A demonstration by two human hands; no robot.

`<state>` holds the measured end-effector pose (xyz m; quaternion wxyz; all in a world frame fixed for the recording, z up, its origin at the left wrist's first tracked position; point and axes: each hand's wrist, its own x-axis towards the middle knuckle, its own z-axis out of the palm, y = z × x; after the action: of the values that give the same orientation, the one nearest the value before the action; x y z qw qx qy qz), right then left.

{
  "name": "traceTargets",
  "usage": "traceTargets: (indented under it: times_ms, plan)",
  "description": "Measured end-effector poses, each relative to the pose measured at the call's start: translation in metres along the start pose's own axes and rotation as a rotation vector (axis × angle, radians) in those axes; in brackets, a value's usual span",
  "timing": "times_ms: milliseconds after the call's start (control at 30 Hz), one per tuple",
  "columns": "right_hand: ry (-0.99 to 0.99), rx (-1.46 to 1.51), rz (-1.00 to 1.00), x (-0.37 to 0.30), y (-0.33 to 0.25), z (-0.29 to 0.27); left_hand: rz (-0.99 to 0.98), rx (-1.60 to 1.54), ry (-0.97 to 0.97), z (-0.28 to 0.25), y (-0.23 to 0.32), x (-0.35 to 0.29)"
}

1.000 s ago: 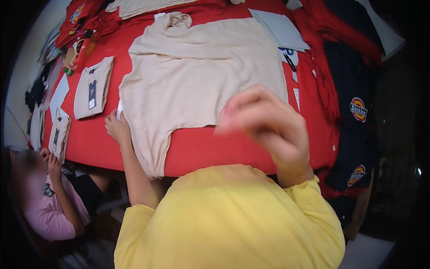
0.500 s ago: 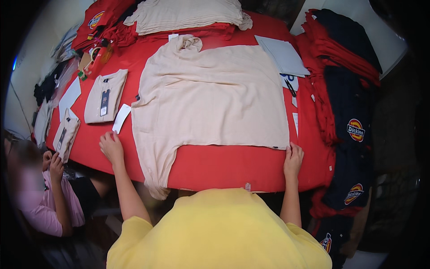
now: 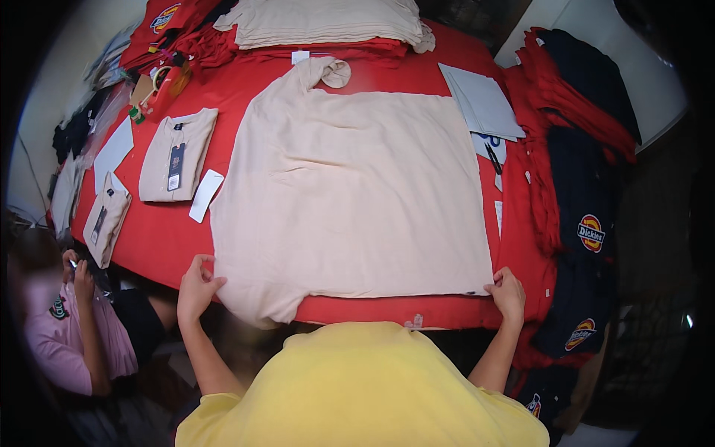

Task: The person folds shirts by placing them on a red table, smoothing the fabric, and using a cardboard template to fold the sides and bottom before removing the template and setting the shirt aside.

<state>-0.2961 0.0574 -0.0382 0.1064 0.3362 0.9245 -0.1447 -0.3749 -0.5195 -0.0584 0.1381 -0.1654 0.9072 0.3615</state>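
Note:
A beige shirt (image 3: 357,186) lies spread on the red-covered table (image 3: 357,311), its collar side to the left and its hem to the right. My left hand (image 3: 196,289) has thumb and fingers closed on the shirt's near left edge, by the shoulder. At the near right corner my right hand (image 3: 509,293) pinches the hem beside a small dark tag. The far sleeve bunches up at its end, and the near sleeve droops over the table's front edge. A white card (image 3: 205,196) lies just beyond my left hand, beside the shirt.
Folded beige shirts with dark tags, one larger (image 3: 160,167) and one smaller (image 3: 104,227), lie at left. Grey sheets (image 3: 482,100) and a dark pen-like tool (image 3: 493,158) lie right. Stacked beige shirts (image 3: 320,22), navy garments (image 3: 585,201) and a tape dispenser (image 3: 159,83) surround them. Another person (image 3: 82,328) sits left.
My left hand has gone from beside the white card to the shirt's edge. The shirt's near side has come toward me and lies smoother. My right hand has moved nearer with the hem corner.

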Motion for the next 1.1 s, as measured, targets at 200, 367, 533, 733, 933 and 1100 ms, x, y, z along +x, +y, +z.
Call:
traceTargets:
  times_ms: [200, 367, 533, 733, 933, 1100]
  plan:
    - [0.234, 0.125, -0.523, 0.051, -0.071, 0.005, 0.452, 0.085, 0.502, 0.026, 0.038, 0.066]
    - [0.344, 0.167, -0.859, 0.163, -0.192, 0.035, 0.621, 0.054, 0.620, 0.053, 0.095, 0.176]
    - [0.653, 0.164, -0.839, 0.264, -0.285, 0.034, 0.741, 0.065, 0.486, 0.056, 0.157, 0.286]
    - [0.497, -0.031, -0.420, 0.314, -0.299, 0.042, 0.468, 0.511, 0.450, 0.061, 0.195, 0.353]
    - [0.520, -0.057, -0.399, 0.319, -0.297, 0.046, 0.609, 0.241, 0.703, 0.067, 0.182, 0.380]
    - [0.749, -0.048, -0.603, 0.333, -0.274, 0.040, 0.750, 0.382, 0.542, 0.068, 0.193, 0.341]
